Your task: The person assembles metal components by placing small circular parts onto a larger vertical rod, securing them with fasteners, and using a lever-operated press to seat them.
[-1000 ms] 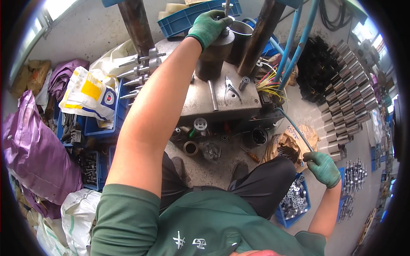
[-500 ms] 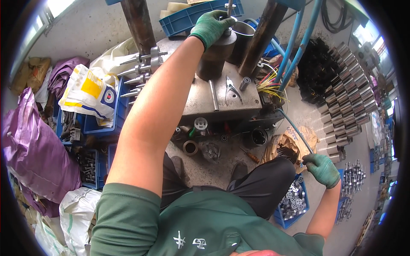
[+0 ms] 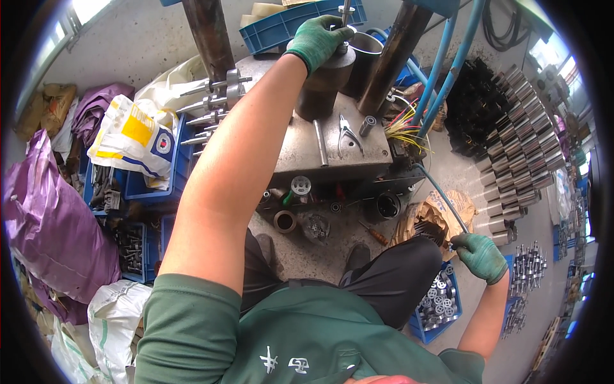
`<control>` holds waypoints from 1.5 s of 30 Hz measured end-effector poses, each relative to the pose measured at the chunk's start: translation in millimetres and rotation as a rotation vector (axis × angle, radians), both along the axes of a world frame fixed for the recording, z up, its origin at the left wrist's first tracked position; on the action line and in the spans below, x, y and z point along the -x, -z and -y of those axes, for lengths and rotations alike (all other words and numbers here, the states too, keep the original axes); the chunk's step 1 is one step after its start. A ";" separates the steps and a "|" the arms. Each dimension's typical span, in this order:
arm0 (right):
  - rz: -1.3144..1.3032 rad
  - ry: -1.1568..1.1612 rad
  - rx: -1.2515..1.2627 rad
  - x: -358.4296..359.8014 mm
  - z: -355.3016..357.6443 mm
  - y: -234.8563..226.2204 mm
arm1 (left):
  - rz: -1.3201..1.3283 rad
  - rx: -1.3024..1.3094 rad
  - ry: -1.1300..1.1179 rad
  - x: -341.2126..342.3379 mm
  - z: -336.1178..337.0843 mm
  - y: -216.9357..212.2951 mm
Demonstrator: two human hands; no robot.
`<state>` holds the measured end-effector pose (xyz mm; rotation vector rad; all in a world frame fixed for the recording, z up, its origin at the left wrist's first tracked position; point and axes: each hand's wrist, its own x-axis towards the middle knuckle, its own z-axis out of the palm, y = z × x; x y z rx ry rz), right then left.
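My left hand (image 3: 318, 43), in a green glove, reaches to the top of a thick metal cylinder (image 3: 318, 96). Its fingers close round an upright metal shaft (image 3: 346, 14) there; the shaft's lower end is hidden. Off to the right, my gloved right hand (image 3: 483, 258) is wrapped round the end of a thin blue lever (image 3: 449, 208) joined to the machine's side. On the machine's metal bed (image 3: 297, 153) lie a metal rod (image 3: 320, 144), pliers (image 3: 349, 137) and a small ribbed metal cylinder (image 3: 367, 125).
Dark columns (image 3: 210, 38) and blue pipes (image 3: 455, 67) rise around the bed. Stepped shafts (image 3: 211, 104) lie at left beside blue crates (image 3: 150, 192). Stacked metal tubes (image 3: 527, 134), a torn paper bag (image 3: 455, 201) and a bin of round parts (image 3: 441, 301) are at right.
My right hand and the lever's end have shifted very slightly down and left. My left hand stays at the shaft with almost no movement.
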<state>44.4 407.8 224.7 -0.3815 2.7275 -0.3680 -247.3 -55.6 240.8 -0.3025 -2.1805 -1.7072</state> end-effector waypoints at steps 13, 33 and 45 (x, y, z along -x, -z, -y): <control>-0.113 0.107 0.143 1.2 -10.8 8.2 | -0.027 0.025 -0.021 9.2 3.0 6.5; -1.308 0.132 0.138 210.2 -28.5 -83.9 | -0.064 0.175 -0.023 36.2 6.3 16.7; -1.061 0.199 0.103 167.3 -13.1 -84.6 | -0.620 0.272 -0.162 -59.9 -23.9 25.3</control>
